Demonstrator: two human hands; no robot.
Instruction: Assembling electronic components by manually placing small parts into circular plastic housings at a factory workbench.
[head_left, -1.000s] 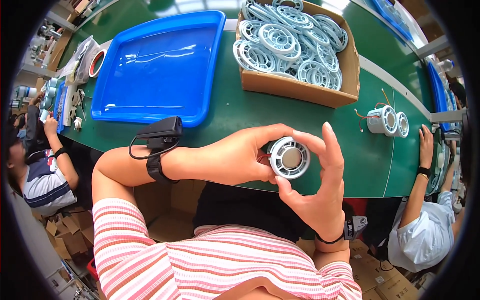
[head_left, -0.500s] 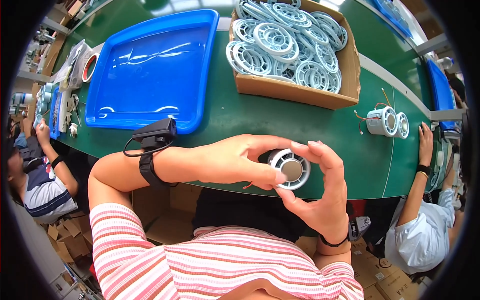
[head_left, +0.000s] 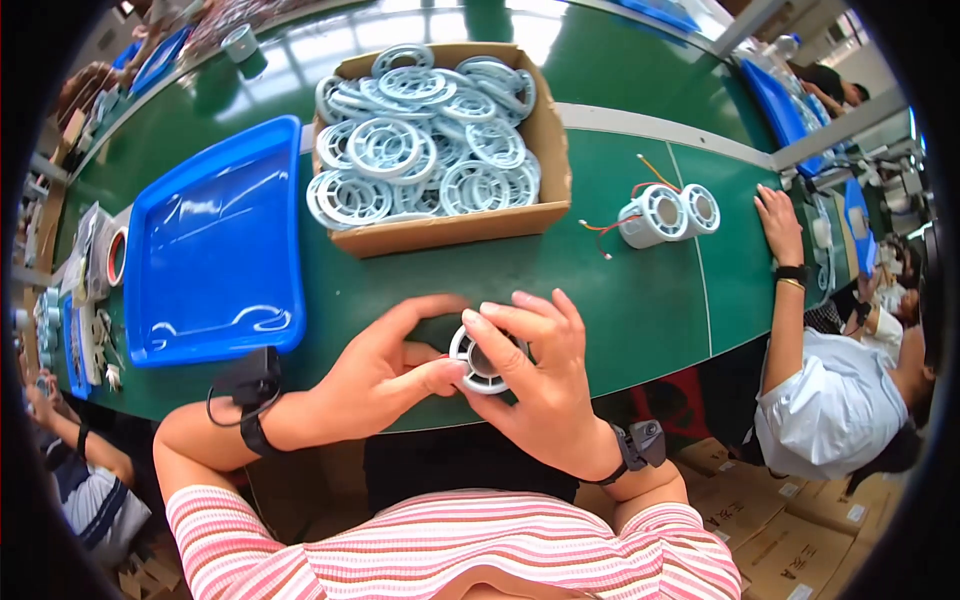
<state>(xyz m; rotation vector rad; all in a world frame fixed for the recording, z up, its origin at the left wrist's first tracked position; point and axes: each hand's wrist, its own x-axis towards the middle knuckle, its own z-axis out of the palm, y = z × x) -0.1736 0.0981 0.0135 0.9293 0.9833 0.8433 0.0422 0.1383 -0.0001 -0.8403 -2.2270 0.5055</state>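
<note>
Between my hands, above the near edge of the green bench, is a round white spoked plastic housing with a grey metal centre. My left hand is curled round its left side, thumb on the front rim. A bit of red wire shows by that thumb. My right hand holds the right side, its fingers lying across the front face and covering part of it. The back of the housing is hidden.
A cardboard box heaped with pale blue spoked rings stands ahead. Left of it lies a blue tray. Two similar white housings with wires stand to the right, near a co-worker's hand. Tape and small tools lie far left.
The view has turned, shifting the bench things left and the box lower. My right hand's fingers have moved from the housing's edge across its face; my left hand still grips it.
</note>
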